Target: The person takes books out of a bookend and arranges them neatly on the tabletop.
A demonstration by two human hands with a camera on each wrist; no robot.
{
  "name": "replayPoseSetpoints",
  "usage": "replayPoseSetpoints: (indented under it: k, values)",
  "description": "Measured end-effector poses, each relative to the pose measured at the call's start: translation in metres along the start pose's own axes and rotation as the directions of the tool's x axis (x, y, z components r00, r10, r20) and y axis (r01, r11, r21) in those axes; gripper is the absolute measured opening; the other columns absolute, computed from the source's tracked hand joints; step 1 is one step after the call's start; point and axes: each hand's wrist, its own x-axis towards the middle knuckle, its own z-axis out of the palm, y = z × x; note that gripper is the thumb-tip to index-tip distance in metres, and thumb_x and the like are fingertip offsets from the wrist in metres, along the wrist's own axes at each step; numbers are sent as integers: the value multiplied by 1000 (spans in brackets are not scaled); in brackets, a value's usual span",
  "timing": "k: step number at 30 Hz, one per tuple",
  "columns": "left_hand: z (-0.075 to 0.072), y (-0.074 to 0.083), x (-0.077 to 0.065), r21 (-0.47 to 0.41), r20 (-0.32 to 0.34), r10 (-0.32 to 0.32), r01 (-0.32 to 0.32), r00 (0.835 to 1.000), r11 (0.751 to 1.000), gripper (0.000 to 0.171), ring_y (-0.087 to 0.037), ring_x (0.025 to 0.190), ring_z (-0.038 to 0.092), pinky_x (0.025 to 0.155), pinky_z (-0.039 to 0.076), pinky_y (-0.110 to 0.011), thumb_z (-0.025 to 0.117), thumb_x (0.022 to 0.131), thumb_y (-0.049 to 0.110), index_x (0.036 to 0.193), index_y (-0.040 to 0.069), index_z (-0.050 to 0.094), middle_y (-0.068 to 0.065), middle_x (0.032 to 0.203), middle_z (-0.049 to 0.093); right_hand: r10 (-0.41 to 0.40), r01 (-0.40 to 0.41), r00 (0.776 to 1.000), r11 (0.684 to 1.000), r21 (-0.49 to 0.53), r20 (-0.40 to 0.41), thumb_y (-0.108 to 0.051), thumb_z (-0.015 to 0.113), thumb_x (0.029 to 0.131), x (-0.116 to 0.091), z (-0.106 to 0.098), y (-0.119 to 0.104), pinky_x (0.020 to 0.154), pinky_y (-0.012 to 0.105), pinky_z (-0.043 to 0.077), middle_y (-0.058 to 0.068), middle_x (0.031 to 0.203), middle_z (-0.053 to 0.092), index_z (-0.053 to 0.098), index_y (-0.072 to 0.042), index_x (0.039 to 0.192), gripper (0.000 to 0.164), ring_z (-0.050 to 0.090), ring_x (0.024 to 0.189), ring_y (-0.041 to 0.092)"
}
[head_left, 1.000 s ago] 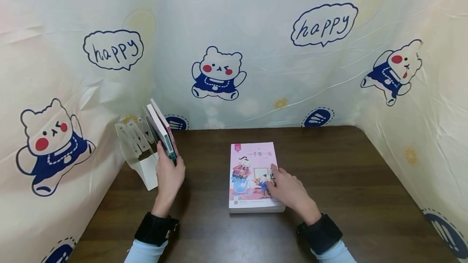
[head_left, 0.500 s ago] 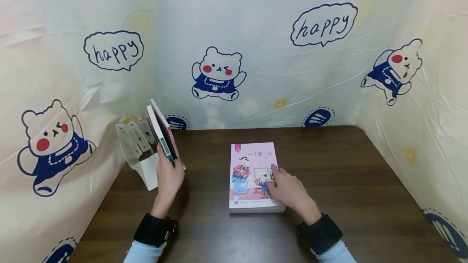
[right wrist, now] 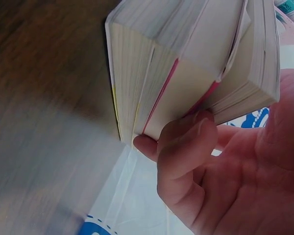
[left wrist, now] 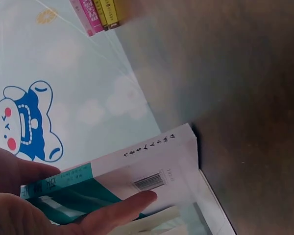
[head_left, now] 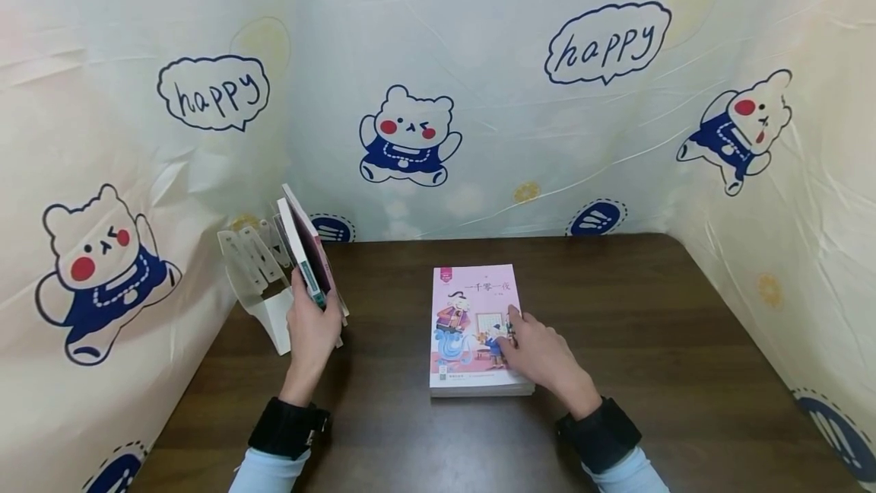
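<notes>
My left hand [head_left: 313, 337] grips a teal-and-white book [left wrist: 105, 176], thumb on its barcode side and fingers behind, at the left of the table. Another thin book [head_left: 311, 238], with a pinkish cover, leans just right of it, a gap between their tops. Both tilt at a white slotted bookend [head_left: 256, 272]. My right hand [head_left: 547, 364] holds the right side of a book stack [head_left: 472, 326] lying flat at the middle. The thumb lies on the pink illustrated cover. In the right wrist view, curled fingers [right wrist: 183, 147] press the stack's page edges [right wrist: 186, 93].
The dark wooden table [head_left: 636, 310] is enclosed at the back and sides by a pale cloth [head_left: 493, 135] printed with bears and "happy" bubbles. Yellow and pink spines [left wrist: 100, 14] of the stack show in the left wrist view.
The left hand has shifted slightly left and toward the body. The gap between the two tilted books has widened, and a pale book edge now shows right of that hand. The right hand stays put.
</notes>
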Motion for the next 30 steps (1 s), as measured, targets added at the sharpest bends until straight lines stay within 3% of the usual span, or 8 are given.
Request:
replayPoseSetpoints:
  k: [11,17,30]
  values:
    - [-3,-2,3,-3,45,26,-26,999,1000,84,-61,121,58,91,53,-74,55,98,-3,167,11,10,-43,154,42,-7,7,1000,1000,0,4,-38,64,101,-1,-1,-2,105,70,48,33,155,49,40,1,158,73,57,132,50]
    - [-6,-1,2,-5,60,19,-19,998,1000,84,-61,126,54,91,52,-76,52,98,-5,168,13,9,-41,157,39,-3,3,1000,1000,-1,10,-38,63,101,-2,-2,-4,105,71,48,32,156,49,40,1,158,73,56,133,51]
    - [-14,4,-4,-29,36,56,-55,998,998,78,-61,119,59,86,55,-73,51,101,-2,168,14,13,-41,154,44,-2,2,1000,1000,-15,18,-38,63,101,-2,-2,-4,105,72,47,33,156,49,39,1,158,73,54,134,51]
